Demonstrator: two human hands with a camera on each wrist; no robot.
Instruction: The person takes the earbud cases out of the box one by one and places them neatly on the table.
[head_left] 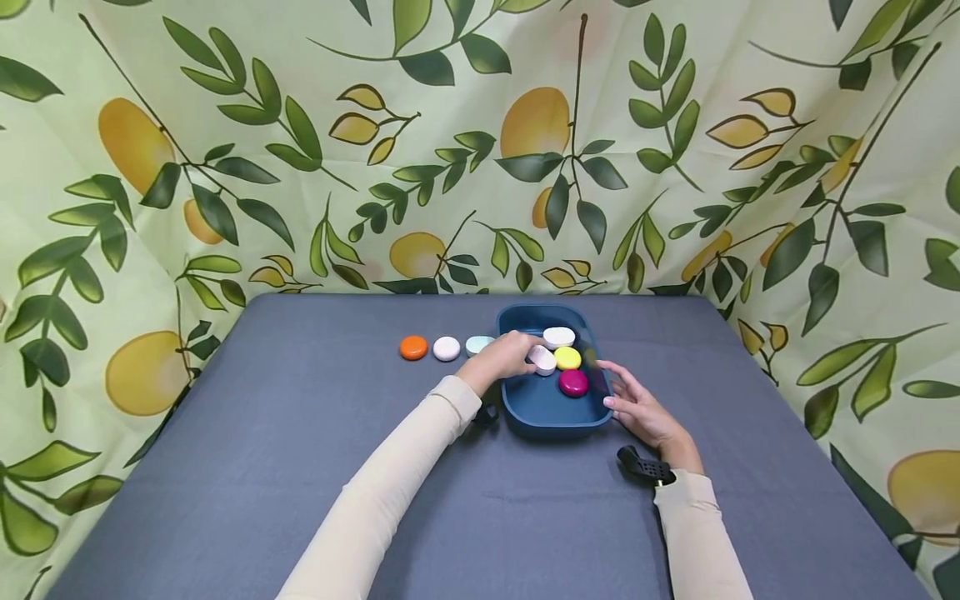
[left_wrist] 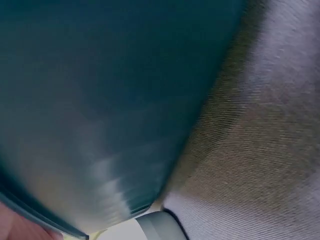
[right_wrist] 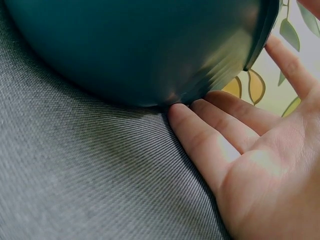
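Observation:
In the head view a dark blue plastic bin [head_left: 557,429] stands on the table. My left hand [head_left: 504,357] reaches over its left wall and pinches a pale, smooth oval piece [head_left: 543,362], shaped like a small soap bar. Close by inside lie a white oval piece [head_left: 558,337], a yellow one [head_left: 567,358] and a magenta one [head_left: 573,382]. My right hand [head_left: 637,404] rests against the bin's right side, thumb near the rim. From the right wrist, its straight fingers [right_wrist: 200,140] touch the outer wall low down.
Left of the bin, an orange oval piece [head_left: 413,347], a white one [head_left: 446,348] and a pale mint one [head_left: 478,345] form a row, the mint one partly behind my left hand. A grey cloth covers the table [head_left: 315,467]; a leaf-and-fruit patterned curtain [head_left: 465,100] hangs behind it.

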